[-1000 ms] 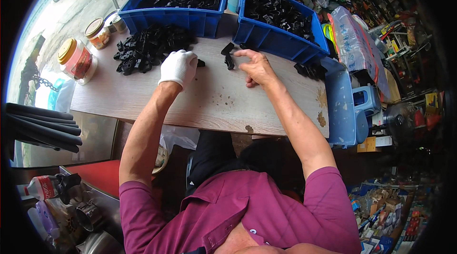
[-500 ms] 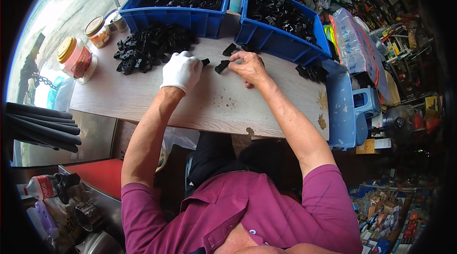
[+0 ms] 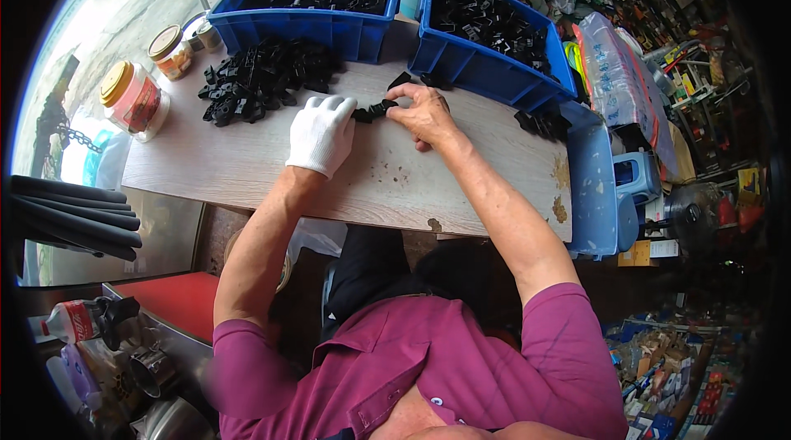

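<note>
Now, seen from the head camera, both hands meet at the middle of the wooden table (image 3: 247, 168). The gloved left hand (image 3: 321, 133) pinches one end of a small black plastic part (image 3: 372, 110), and the bare right hand (image 3: 424, 114) pinches the other end, fingers pressed together on it. A second ago the hands were apart, each near its own piece; they have closed in, so the pieces look to be being joined. To the far left lies a pile of black parts (image 3: 259, 79); beyond stand the left blue bin (image 3: 329, 28) and the right blue bin (image 3: 486, 69).
</note>
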A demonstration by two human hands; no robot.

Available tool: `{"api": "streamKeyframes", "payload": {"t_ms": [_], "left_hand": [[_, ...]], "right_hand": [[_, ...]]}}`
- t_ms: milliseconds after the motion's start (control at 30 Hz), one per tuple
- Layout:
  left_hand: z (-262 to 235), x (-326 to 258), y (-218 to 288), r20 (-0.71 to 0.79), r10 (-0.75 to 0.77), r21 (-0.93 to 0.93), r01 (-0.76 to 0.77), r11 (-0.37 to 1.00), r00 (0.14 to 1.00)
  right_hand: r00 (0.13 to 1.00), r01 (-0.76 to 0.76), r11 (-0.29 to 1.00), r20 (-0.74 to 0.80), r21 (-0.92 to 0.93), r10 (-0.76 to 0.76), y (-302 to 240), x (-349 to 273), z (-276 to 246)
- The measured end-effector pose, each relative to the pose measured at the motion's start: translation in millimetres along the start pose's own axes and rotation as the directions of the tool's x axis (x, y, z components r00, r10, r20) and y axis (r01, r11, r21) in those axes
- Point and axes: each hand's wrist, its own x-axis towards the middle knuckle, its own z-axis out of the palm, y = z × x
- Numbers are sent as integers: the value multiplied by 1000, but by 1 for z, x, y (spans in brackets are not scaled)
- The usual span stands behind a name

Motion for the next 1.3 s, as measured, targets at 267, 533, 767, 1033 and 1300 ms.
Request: {"api": "streamKeyframes", "payload": {"t_ms": [267, 533, 767, 1033, 1300], "left_hand": [[6, 6, -7, 8, 70, -46, -69, 997, 998], [3, 19, -15, 245, -207, -116, 241, 964, 947], [6, 6, 1, 131, -37, -39, 43, 998, 991], [10, 15, 11, -64, -4, -336, -18, 942, 998], [21, 28, 19, 156, 183, -251, -140, 958, 971]], "right_hand": [[998, -53, 998, -31, 24, 54, 1, 2, 2], [995, -72, 988, -59, 134, 80, 9, 1, 4], [997, -63, 996, -45, -64, 60, -1, -2, 5], [998, -64, 997, -23, 36, 64, 9, -7, 1], [996, -92, 995, 6, 42, 92, 14, -7, 0]]}}
